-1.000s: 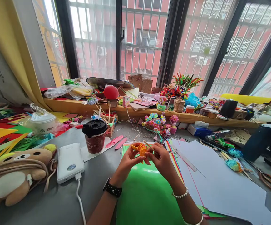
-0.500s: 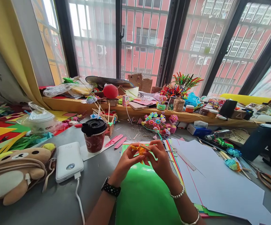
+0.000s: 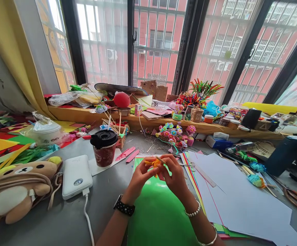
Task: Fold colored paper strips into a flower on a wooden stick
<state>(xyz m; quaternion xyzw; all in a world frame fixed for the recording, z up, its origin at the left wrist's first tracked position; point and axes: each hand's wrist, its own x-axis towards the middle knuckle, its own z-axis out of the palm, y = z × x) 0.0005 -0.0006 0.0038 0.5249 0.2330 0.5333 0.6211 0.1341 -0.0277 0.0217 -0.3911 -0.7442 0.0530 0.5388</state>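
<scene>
Above the green glossy sheet (image 3: pixel 161 212), both hands meet around a small piece of folded orange-yellow paper (image 3: pixel 155 163). My left hand (image 3: pixel 140 175) pinches the paper from its left side, fingers closed. My right hand (image 3: pixel 174 173) is closed around a thin pale stick (image 3: pixel 159 159), whose near end passes between the fingers. The stick's tip lies against or just over the paper; exact contact is hard to make out. Fingers cover part of the paper.
White paper sheets (image 3: pixel 238 184) and scissors (image 3: pixel 191 166) lie to the right. On the left are a lidded cup (image 3: pixel 104 152), a white power bank (image 3: pixel 77 177) with its cable, and a plush bear (image 3: pixel 17 191). Pink paper strips (image 3: pixel 125 153) and crocheted flowers (image 3: pixel 171 135) sit behind.
The stick has shifted slightly and less of it shows past the right fingers. Both hands stay together over the green sheet, with small finger movements; the view has drifted a little.
</scene>
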